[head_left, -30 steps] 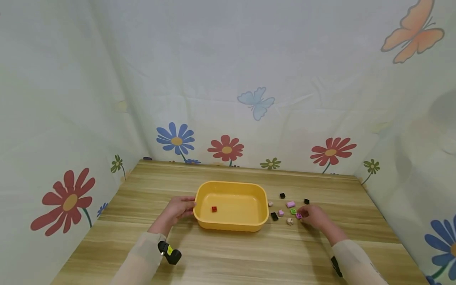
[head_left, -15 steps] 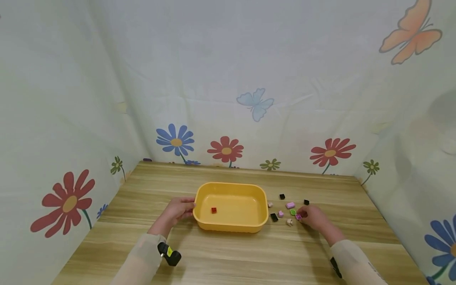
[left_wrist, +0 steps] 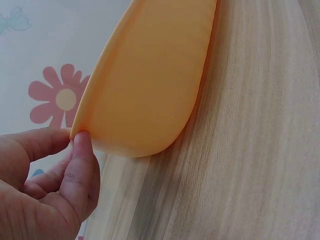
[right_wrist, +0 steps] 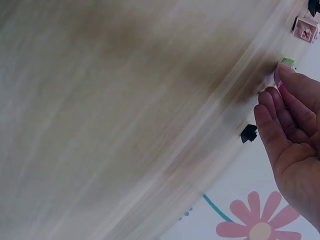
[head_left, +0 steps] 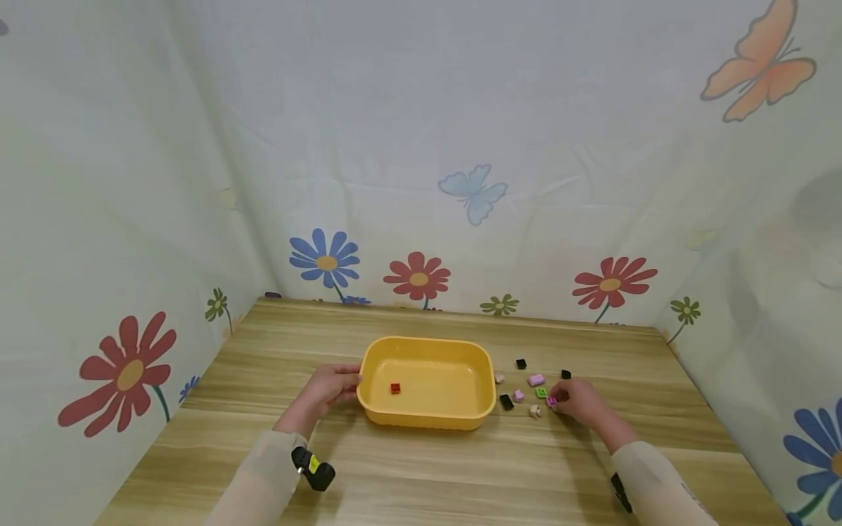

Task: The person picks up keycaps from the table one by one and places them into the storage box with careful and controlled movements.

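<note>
A yellow plastic tray (head_left: 441, 387) sits mid-table with one red toy brick (head_left: 395, 389) inside, toward its left end. My left hand (head_left: 329, 386) pinches the tray's left rim between thumb and fingers, as the left wrist view shows against the tray wall (left_wrist: 150, 85). To the right of the tray, my right hand (head_left: 579, 400) pinches a small magenta brick (head_left: 552, 402) low over the tabletop, thumb and index finger on it; its far part is hidden by the fingers. A green brick (head_left: 541, 393) lies right beside the magenta one.
Around the right hand lie a pink brick (head_left: 536, 380), a smaller pink piece (head_left: 518, 396), beige pieces (head_left: 536, 411) and several black bricks (head_left: 506, 402). The wooden table (head_left: 421, 475) ends at a flower-printed curtain (head_left: 368, 146) at the back and sides.
</note>
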A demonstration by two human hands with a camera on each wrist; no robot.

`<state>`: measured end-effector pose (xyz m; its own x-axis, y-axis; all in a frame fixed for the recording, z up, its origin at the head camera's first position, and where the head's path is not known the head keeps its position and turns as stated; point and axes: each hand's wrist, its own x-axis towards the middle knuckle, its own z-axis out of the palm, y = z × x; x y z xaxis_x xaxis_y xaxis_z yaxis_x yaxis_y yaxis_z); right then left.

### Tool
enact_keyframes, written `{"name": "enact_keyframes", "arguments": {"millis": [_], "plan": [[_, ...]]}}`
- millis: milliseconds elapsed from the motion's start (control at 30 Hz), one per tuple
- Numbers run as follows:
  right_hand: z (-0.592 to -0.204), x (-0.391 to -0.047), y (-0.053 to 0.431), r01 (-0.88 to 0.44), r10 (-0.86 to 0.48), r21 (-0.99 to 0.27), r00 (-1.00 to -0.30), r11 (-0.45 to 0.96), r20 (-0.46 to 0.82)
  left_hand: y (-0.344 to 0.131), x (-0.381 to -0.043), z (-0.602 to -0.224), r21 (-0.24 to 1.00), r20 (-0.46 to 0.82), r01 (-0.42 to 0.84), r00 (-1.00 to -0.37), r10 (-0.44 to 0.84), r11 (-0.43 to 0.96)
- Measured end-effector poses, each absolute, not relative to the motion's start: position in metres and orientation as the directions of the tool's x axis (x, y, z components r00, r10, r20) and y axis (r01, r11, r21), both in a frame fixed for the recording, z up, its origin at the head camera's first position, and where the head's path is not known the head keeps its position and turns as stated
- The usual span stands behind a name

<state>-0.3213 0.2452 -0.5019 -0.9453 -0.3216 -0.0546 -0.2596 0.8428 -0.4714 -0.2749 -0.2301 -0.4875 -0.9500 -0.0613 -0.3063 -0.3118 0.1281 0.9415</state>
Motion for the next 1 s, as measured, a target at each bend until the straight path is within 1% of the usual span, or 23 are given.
{"name": "enact_keyframes", "arguments": {"millis": [267, 400, 633, 833, 1000], "plan": [[-0.499, -0.324, 0.246, -0.247, -0.309, -0.466, -0.949, 0.849, -0.059, -0.230, -0.276, -0.488, 0.941, -0.308, -0.315, -0.949, -0.070, 0.123], [-0.497, -0.326, 0.245, -0.242, -0.303, -0.478, -0.951, 0.845, -0.054, -0.231, -0.277, -0.489, 0.942, -0.304, -0.312, -0.950, -0.076, 0.122], [-0.485, -0.327, 0.245, -0.202, -0.284, -0.517, -0.955, 0.832, -0.082, -0.231, -0.278, -0.490, 0.942, -0.306, -0.313, -0.949, -0.073, 0.124], [-0.473, -0.325, 0.247, -0.256, -0.327, -0.534, -0.944, 0.806, -0.042, -0.231, -0.276, -0.491, 0.948, -0.292, -0.297, -0.955, -0.061, 0.117], [-0.465, -0.326, 0.248, -0.253, -0.330, -0.517, -0.942, 0.818, -0.062, -0.231, -0.275, -0.491, 0.951, -0.284, -0.288, -0.957, -0.055, 0.116]]}}
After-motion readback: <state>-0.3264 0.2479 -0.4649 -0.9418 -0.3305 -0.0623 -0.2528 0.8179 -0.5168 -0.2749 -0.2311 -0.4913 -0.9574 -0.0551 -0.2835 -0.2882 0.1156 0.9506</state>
